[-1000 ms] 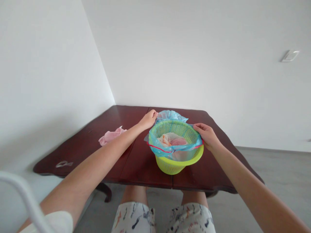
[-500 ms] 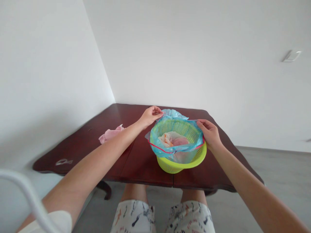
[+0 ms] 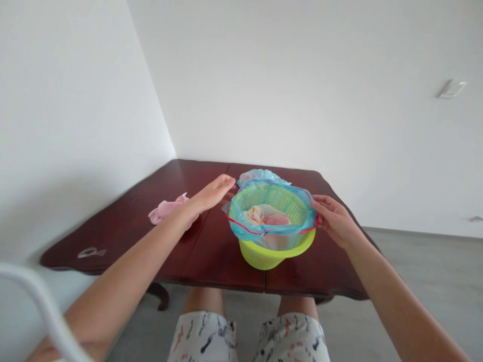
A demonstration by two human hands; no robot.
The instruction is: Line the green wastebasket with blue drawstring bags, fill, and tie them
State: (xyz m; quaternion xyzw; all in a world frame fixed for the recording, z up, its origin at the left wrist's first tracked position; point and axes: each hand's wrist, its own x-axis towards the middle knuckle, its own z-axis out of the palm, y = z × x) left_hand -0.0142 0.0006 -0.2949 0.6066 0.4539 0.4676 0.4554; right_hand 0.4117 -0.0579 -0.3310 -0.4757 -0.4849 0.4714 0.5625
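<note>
A light blue plastic bag [image 3: 241,229] with a red drawstring lines a yellow-green plastic basket [image 3: 260,259], its mouth spread over the rim. Inside lie a pink cloth [image 3: 277,219] and a white cloth with orange marks [image 3: 256,215]. My left hand [image 3: 221,188] is open just left of the bag, fingers stretched out, holding nothing. At the bag's right edge is my right hand [image 3: 334,216], its fingers loosely spread and touching the plastic near the red string. Behind the basket, a bunched part of blue plastic [image 3: 262,175] rests on the table.
A crumpled pink cloth [image 3: 166,208] lies on the dark red wooden table [image 3: 211,251], left of the basket and partly behind my left forearm. Near the left edge is a small whitish item [image 3: 90,252]. A white curved tube [image 3: 41,301] crosses the lower left. Walls border the table behind and left.
My left hand has let go of the bag's far left edge and moved left and slightly down. My right hand has loosened its pinch and slid lower along the right edge.
</note>
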